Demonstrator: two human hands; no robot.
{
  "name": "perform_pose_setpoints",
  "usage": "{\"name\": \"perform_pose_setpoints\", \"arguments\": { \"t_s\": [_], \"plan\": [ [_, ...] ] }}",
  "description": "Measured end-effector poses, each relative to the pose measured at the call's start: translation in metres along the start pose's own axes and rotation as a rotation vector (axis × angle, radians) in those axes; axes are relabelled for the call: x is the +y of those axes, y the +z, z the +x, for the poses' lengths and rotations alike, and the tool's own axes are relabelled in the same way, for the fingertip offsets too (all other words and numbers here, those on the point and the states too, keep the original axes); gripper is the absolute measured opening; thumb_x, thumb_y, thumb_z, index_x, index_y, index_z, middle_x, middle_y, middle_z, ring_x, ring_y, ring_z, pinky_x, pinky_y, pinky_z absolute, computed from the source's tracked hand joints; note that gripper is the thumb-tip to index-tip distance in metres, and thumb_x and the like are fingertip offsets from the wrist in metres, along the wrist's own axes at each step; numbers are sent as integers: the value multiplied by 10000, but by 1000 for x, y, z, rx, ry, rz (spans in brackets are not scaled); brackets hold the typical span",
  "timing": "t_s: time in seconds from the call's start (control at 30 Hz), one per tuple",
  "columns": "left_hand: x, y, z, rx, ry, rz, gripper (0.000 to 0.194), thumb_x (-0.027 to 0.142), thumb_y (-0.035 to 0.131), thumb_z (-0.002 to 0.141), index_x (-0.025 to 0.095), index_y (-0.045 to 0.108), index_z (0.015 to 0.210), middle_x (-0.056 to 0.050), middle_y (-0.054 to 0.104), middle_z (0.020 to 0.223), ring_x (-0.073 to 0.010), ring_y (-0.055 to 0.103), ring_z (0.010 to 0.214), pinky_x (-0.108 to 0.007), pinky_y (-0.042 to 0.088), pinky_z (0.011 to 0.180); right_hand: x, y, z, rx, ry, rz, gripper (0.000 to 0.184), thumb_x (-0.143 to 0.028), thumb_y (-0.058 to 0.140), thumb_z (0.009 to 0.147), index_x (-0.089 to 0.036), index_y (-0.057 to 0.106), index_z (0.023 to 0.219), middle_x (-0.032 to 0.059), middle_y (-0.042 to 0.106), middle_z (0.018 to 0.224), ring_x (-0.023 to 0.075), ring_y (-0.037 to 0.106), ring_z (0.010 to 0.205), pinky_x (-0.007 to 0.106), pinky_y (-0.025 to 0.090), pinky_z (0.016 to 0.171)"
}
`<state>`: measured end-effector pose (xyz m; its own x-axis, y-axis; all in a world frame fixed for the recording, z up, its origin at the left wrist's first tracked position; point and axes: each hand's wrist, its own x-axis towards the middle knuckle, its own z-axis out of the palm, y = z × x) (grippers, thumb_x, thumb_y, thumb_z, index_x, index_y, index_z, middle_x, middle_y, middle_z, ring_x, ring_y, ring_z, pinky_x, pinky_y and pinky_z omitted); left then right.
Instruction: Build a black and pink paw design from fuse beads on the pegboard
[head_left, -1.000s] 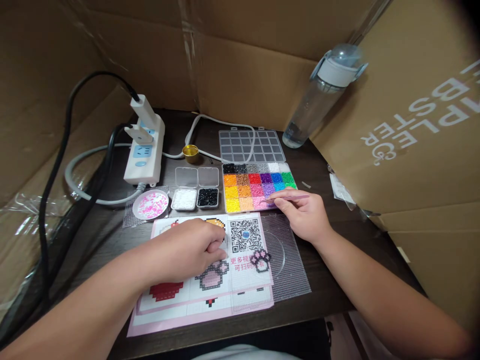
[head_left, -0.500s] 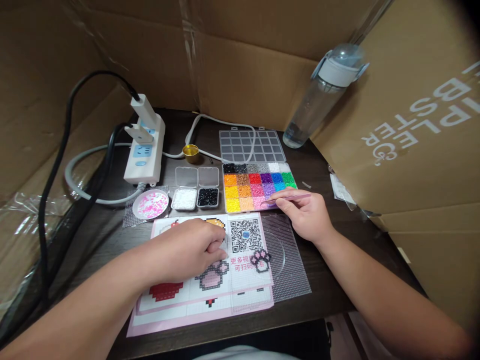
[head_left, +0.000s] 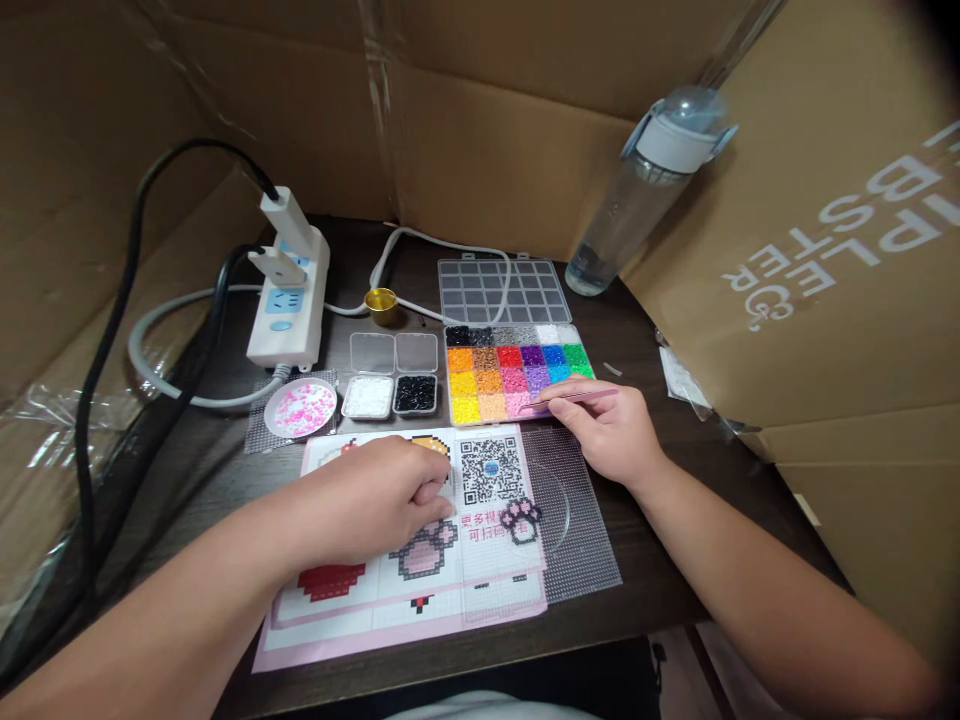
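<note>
My right hand [head_left: 604,425] pinches pink tweezers [head_left: 574,398], whose tips reach into a pink compartment of the divided bead box [head_left: 466,425]. Loosely curled, my left hand [head_left: 394,490] rests on the printed pattern sheets [head_left: 345,630] with nothing visible in it, and partly covers them. Beside its thumb shows a printed grey-and-pink paw [head_left: 420,555]. To the right, a small paw of black and pink beads [head_left: 520,522] sits on a clear pegboard [head_left: 495,600] over the sheets. A darker-looking clear mesh board [head_left: 585,520] lies partly under the sheets.
Behind the sheets stand small boxes of white beads [head_left: 367,398] and black beads [head_left: 416,395]. A round dish of pink and white beads [head_left: 301,408] is at left, near a power strip [head_left: 289,330] with cables. A gold cup [head_left: 382,306] and a water bottle [head_left: 637,210] stand farther back.
My right hand and the tweezers have shifted very slightly left, their tips still at the pink beads. My left hand has stayed in place.
</note>
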<state>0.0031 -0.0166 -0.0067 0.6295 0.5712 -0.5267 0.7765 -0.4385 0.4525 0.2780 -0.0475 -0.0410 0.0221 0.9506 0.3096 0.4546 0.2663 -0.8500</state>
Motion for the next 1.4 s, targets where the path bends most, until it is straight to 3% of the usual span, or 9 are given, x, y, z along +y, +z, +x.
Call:
{"name": "perform_pose_setpoints", "arguments": {
  "t_s": [0.7,1.07,1.23,1.4],
  "plan": [
    [-2,1,-1,23,4,-24,363,377,608,862,232,366,634,26,467,599,-154,384,569,-322,242,560,2,0,1,-16,-16,-2,169,-233,684,898,-217,839,834,78,835,887,228,782,864,429,647,853],
    [0,0,1,16,12,23,362,381,578,868,232,348,631,26,461,596,-154,381,572,-325,256,558,-9,-12,2,94,18,78,148,-216,708,903,-241,843,849,37,840,881,208,788,845,353,635,777],
    [1,-1,3,12,4,38,349,391,563,874,232,363,636,20,484,623,-158,395,593,-326,267,568,-22,-23,-15,109,-1,247,115,-326,754,920,-263,849,903,40,830,892,217,761,851,360,616,757],
    [-1,1,4,32,25,15,367,377,600,847,228,363,609,24,463,579,-148,365,554,-327,245,552,-31,-23,-48,-53,54,284,166,-252,692,966,-237,847,906,62,821,874,224,750,831,391,614,777]
  ]
}}
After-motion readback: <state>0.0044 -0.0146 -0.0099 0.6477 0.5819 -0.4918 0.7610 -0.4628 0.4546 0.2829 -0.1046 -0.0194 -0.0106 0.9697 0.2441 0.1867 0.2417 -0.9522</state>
